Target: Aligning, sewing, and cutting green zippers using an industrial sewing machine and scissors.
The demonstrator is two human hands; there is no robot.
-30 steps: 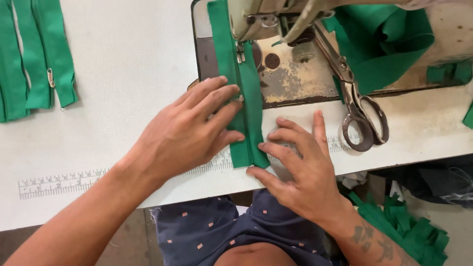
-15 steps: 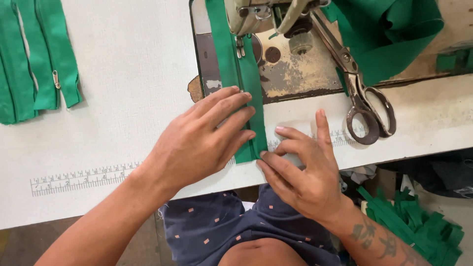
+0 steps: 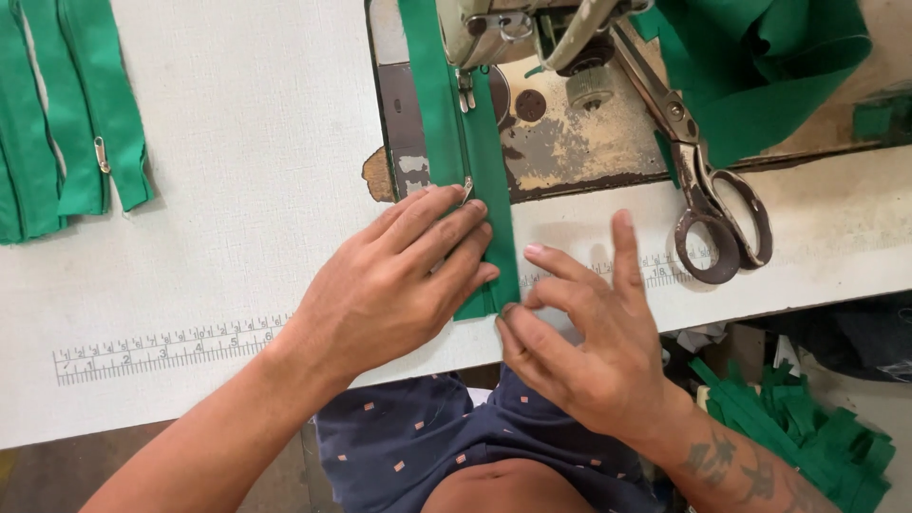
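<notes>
A narrow green fabric strip with a zipper [image 3: 467, 161] runs from under the sewing machine's presser foot [image 3: 465, 87] down to the table's front edge. My left hand [image 3: 394, 275] lies flat on its lower part, fingers spread across the strip. My right hand [image 3: 584, 337] sits just right of the strip's end, thumb and forefinger touching its bottom corner, the other fingers raised and apart.
Large metal scissors [image 3: 703, 195] lie on the table right of the strip. Green cloth [image 3: 769, 66] is bunched behind the machine. More green zipper strips [image 3: 66, 133] lie at the far left. Green scraps [image 3: 807, 427] are piled on the floor at right. A ruler [image 3: 161, 347] is printed along the table's front.
The strip has fed farther under the presser foot, so less of it lies on the table. Both hands have followed it, and my right hand has lifted its fingers off the fabric.
</notes>
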